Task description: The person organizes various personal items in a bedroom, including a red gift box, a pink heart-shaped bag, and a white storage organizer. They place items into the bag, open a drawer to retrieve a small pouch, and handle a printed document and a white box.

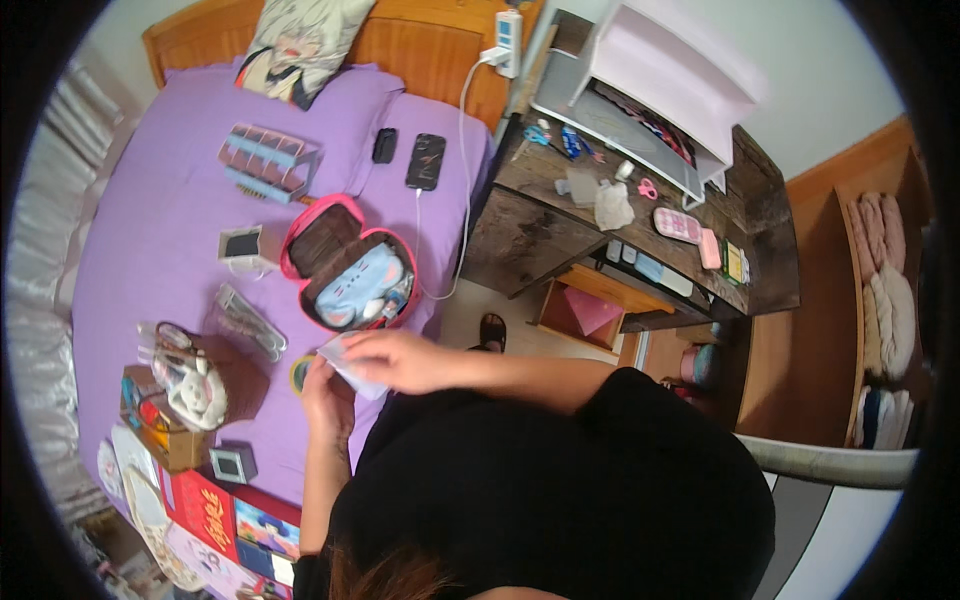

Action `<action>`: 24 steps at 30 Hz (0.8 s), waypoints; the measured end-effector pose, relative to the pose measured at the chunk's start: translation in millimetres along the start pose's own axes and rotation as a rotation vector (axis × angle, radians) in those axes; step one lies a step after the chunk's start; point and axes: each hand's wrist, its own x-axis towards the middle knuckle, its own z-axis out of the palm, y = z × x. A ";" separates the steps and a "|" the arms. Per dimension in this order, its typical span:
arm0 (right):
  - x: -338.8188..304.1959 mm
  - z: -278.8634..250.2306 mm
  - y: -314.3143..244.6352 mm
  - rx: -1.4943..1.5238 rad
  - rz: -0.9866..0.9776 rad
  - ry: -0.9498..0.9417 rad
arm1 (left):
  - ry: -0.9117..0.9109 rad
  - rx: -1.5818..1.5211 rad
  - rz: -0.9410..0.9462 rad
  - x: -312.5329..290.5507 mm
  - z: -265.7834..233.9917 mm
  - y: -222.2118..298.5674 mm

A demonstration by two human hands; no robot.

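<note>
At the near edge of the bed, my left hand (326,398) and my right hand (405,361) are both closed on a thin, pale, translucent sheet or pouch (362,382); its exact kind is unclear. The right fingers lie over its upper side, while the left grips its left edge. Just beyond them is an unzipped pink heart-shaped case (290,250) with a brown lining. Inside it lies a light-blue pouch (362,286) with a cartoon face, beside small items. A roll of tape (299,374) is partly hidden behind my left hand.
On the purple bed (150,190) are a blue-and-brown divided box (268,160), a phone (426,162) on a charging cable, a small white box (247,247), a clear bag (248,322) and cardboard boxes (235,375) with a plush. A dark wooden desk (540,170) stands right.
</note>
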 end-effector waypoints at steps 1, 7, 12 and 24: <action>-1.3 7.6 -1.5 -0.171 -0.061 0.038 | 0.005 -0.152 -0.013 0.0 1.1 -1.3; -11.9 -3.2 7.0 -0.407 -0.166 0.167 | -0.095 -0.249 -0.124 8.5 38.8 -1.4; -25.9 -38.9 7.1 -0.277 -0.126 0.210 | -0.109 -0.106 -0.214 30.0 76.2 -15.4; -119.9 -205.3 31.3 0.857 0.355 0.837 | -0.278 0.588 -0.219 126.5 214.6 -75.0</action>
